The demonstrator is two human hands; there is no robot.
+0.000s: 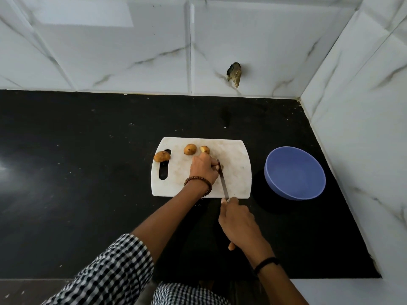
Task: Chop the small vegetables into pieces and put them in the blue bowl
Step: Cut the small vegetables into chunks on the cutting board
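A white cutting board lies on the black counter. On it sit small brown potatoes: one over the handle slot at the left, one at the top middle, and a cut piece beside it. My left hand presses down on another potato, mostly hidden under the fingers. My right hand grips the knife, whose blade lies against my left fingertips. The blue bowl stands empty to the right of the board.
White marble-look tiled walls close the counter at the back and on the right. A dark broken hole shows in the back wall. Black counter stretches to the left of the board.
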